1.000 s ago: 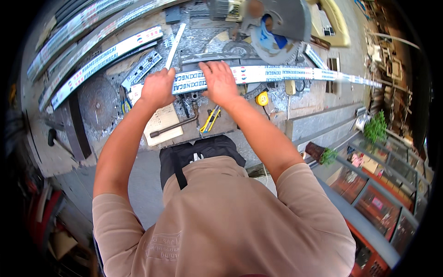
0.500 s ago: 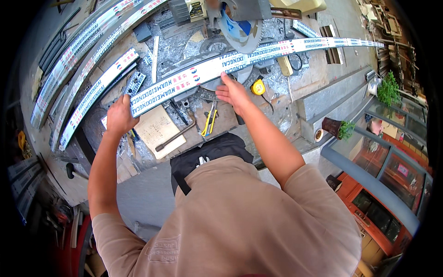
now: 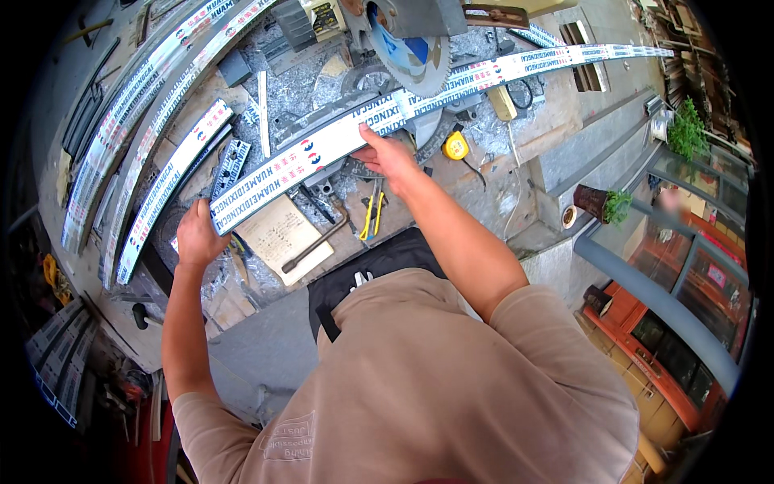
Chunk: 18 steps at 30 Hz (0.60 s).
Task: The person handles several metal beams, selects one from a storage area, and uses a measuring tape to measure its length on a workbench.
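Observation:
A long, narrow profile strip point(image 3: 484, 74) covered in white printed film stretches from lower left to far right across the cluttered workbench. My left hand point(image 3: 200, 232) is closed around its near-left end. Farther along, my right hand point(image 3: 387, 158) grips the front edge, thumb on top and fingers partly hidden underneath. The strip passes just in front of the toothed circular blade point(image 3: 415, 64) of a bench saw; whether the two touch, I cannot tell. Below the strip lie an open notebook point(image 3: 282, 234) with handwriting, an L-shaped socket wrench point(image 3: 317, 247) and yellow-handled pliers point(image 3: 372, 218).
More film-covered strips point(image 3: 173, 153) lie along the left side of the bench. A yellow tape measure point(image 3: 455, 146) sits right of my right hand. Metal shavings are scattered around the saw. A black-headed hammer point(image 3: 141, 315) lies at the lower left, and potted plants point(image 3: 617, 206) stand at right.
Both hands and the strip have shifted left, with the strip's left end also coming nearer to me. My grip on it looks much the same. The whole view has turned slightly.

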{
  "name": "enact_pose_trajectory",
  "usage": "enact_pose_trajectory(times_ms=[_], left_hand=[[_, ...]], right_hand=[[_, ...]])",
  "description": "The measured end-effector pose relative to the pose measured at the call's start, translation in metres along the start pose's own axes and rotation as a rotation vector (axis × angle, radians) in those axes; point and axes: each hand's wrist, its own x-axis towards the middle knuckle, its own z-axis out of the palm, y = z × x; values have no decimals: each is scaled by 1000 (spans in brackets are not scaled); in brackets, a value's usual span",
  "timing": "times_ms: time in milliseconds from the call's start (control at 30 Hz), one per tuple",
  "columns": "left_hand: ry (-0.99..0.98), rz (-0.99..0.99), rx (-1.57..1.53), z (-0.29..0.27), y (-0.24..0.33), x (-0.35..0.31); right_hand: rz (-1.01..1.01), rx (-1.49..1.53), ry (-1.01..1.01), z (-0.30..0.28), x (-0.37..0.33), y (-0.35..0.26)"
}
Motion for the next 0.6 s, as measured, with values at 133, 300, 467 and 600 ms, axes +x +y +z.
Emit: enact_pose_trajectory(times_ms=[133, 300, 467, 600], left_hand=[[-8, -1, 12, 7, -10, 0], [-69, -28, 33, 10, -13, 4], [-88, -54, 23, 8, -10, 0], [-186, -96, 59, -10, 11, 2]], right_hand=[[-41, 16, 12, 12, 0, -1], [-78, 109, 45, 14, 6, 4], [-71, 92, 68, 16, 7, 7], [-86, 163, 63, 16, 10, 9]])
